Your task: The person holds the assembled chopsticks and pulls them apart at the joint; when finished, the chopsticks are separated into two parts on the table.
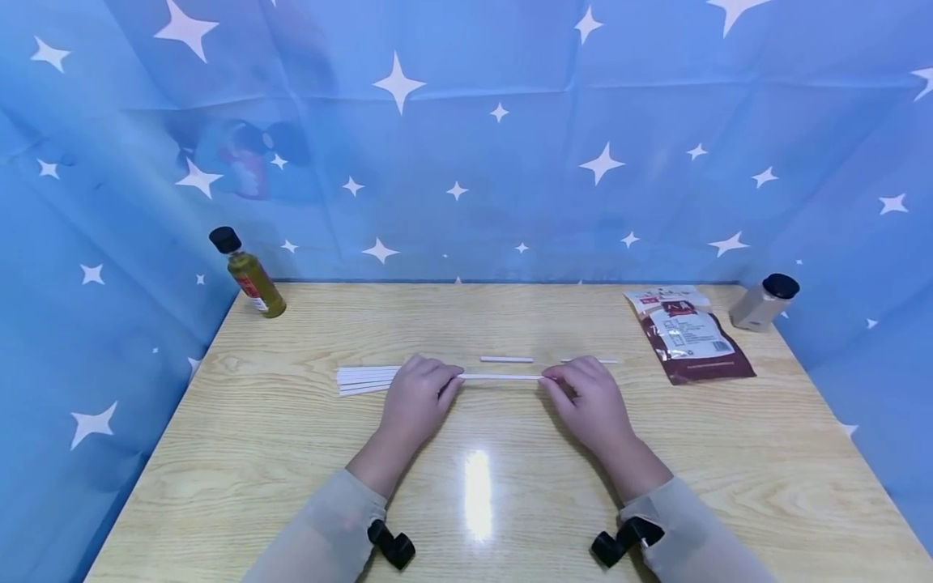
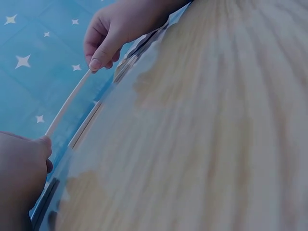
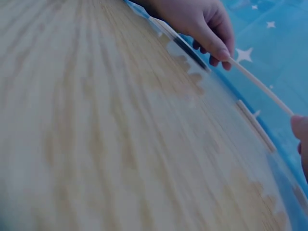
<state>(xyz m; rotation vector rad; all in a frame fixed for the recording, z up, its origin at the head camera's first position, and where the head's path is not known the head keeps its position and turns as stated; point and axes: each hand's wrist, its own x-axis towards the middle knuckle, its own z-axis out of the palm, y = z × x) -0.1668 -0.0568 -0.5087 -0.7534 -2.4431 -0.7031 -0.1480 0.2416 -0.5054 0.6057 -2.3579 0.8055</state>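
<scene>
A thin, straight white stick stretches level between my two hands near the table's middle. My left hand pinches its left end between thumb and fingers, and my right hand pinches the other end the same way. In the left wrist view the stick is raised over the table. Beside my left hand, several similar white sticks lie side by side, their right ends hidden behind it. Just beyond the held stick lies a shorter white piece. Another piece is partly covered by my right hand.
A bottle of yellow-green liquid with a black cap stands at the table's back left. At the back right are a maroon and white packet and a black-lidded jar. A blue star-patterned cloth hangs behind the wooden table.
</scene>
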